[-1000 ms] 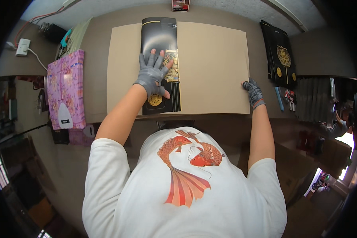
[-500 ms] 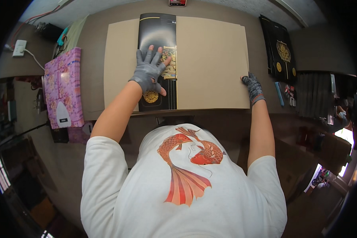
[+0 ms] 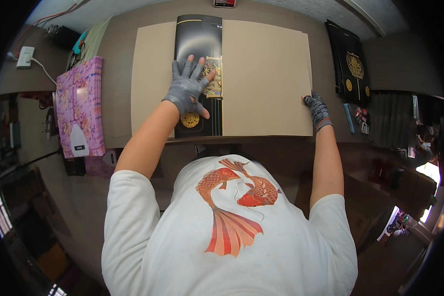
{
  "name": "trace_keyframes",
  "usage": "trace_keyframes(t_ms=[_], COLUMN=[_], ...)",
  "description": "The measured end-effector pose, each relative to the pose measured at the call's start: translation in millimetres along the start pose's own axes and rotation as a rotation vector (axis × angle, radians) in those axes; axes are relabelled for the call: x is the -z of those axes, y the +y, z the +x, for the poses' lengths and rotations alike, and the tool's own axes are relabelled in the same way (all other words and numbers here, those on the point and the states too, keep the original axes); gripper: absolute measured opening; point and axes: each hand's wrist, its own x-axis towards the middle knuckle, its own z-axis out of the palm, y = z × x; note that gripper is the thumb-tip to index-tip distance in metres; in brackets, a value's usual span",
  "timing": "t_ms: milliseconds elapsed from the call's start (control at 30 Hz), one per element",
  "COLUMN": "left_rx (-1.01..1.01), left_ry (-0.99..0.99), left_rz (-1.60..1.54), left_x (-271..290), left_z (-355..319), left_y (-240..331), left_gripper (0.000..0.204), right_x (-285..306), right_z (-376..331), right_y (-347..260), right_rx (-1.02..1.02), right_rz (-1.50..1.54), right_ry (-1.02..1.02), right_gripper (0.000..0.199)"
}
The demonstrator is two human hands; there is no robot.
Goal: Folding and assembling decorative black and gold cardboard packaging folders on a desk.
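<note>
My left hand (image 3: pixel 186 88), in a grey fingerless work glove, presses flat with spread fingers on a glossy black printed strip (image 3: pixel 197 37) with gold ornament. The strip lies upright across large tan cardboard sheets (image 3: pixel 266 74), left of their middle. At the sheets' right edge, my right hand (image 3: pixel 317 108), in a darker patterned glove with bare fingertips, has closed round the border. Its thumb tip rests near the top face; the other fingers are mostly hidden. A second board edge shows at the sheets' upper right corner.
Black gold-printed covers (image 3: pixel 349 64) lie at the right, above a blue strip-like tool (image 3: pixel 349 118). Stacked pink floral pieces (image 3: pixel 79 106) sit on the left, near a white power socket (image 3: pixel 25 57) with cables. A phone (image 3: pixel 224 3) stands at the far edge.
The whole view has shifted slightly, so everything appears a little further right. Both hands keep their places on the strip and the sheets' edge.
</note>
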Motion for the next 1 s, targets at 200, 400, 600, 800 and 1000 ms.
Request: trace_keyframes(t_ms=[200,400,600,800,1000], left_rx=[0.000,0.015,-0.002,-0.010,-0.018], left_ry=[0.019,0.027,0.034,0.035,0.044], left_rz=[0.000,-0.025,-0.029,-0.030,-0.035], left_x=[-6.9,-9.6,-4.5,-6.4,-8.9], left_z=[3.6,1.4,2.5,2.8,0.0], left_y=[-0.3,-2.7,0.2,-1.7,-2.9], left_gripper=[0.138,0.138,0.138,0.138,0.137], right_x=[2.9,-5.1,-0.7,1.2,-5.3], right_z=[2.8,-16.1,-5.6,-2.6,-16.9], right_y=[4.1,-18.1,-4.4,-0.3,-16.1], right_rx=[0.032,0.018,0.005,0.035,-0.004], right_rz=[-0.026,-0.012,-0.057,-0.001,-0.018], right_ry=[-0.012,0.025,0.100,0.007,0.050], right_gripper=[0.059,0.059,0.056,0.059,0.053])
